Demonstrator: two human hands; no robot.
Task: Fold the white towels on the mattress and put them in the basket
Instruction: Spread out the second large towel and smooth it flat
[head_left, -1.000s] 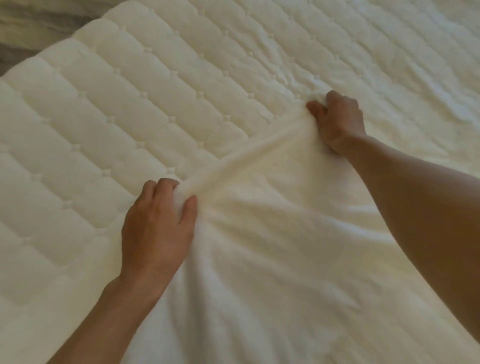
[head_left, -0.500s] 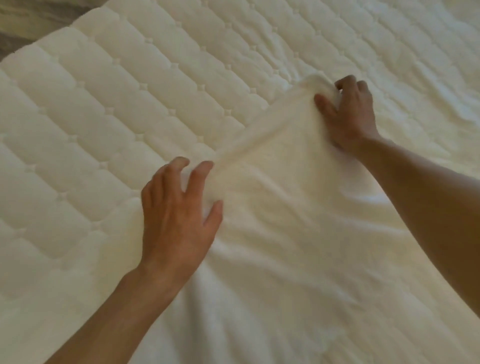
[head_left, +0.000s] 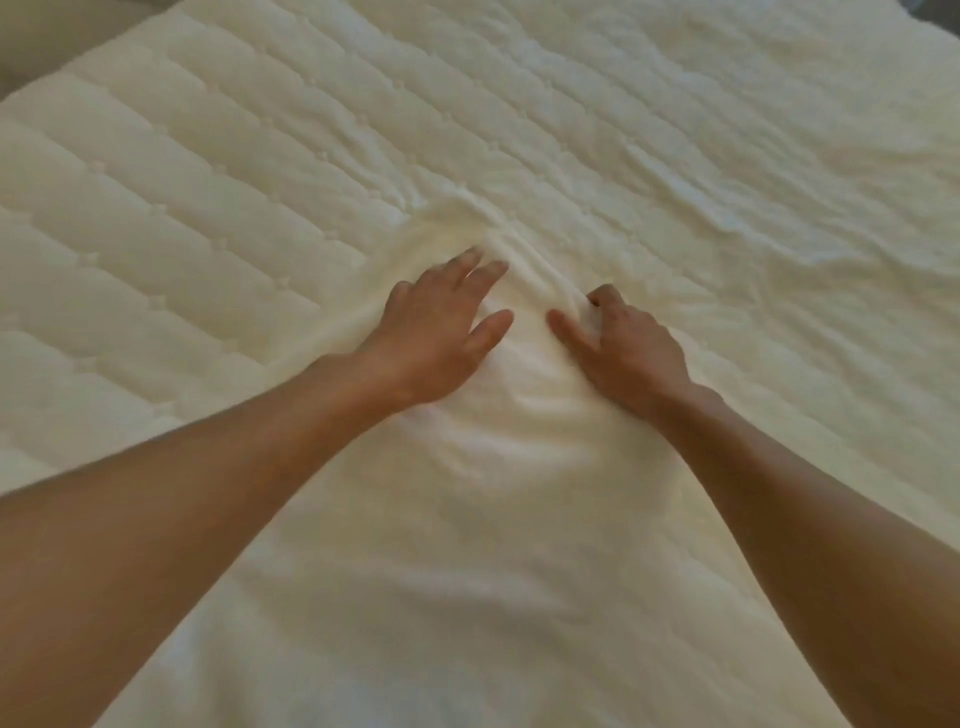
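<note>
My left hand (head_left: 436, 338) presses flat, fingers spread, on the white towel (head_left: 467, 545) lying on the quilted mattress (head_left: 208, 208). My right hand (head_left: 623, 348), just beside it, pinches a towel fold.

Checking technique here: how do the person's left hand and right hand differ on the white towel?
The left hand lies flat, fingers spread; the right hand has fingers curled, pinching a fold. The left reaches slightly farther up the white terry towel than the right. Both rest on it, close together.
</note>
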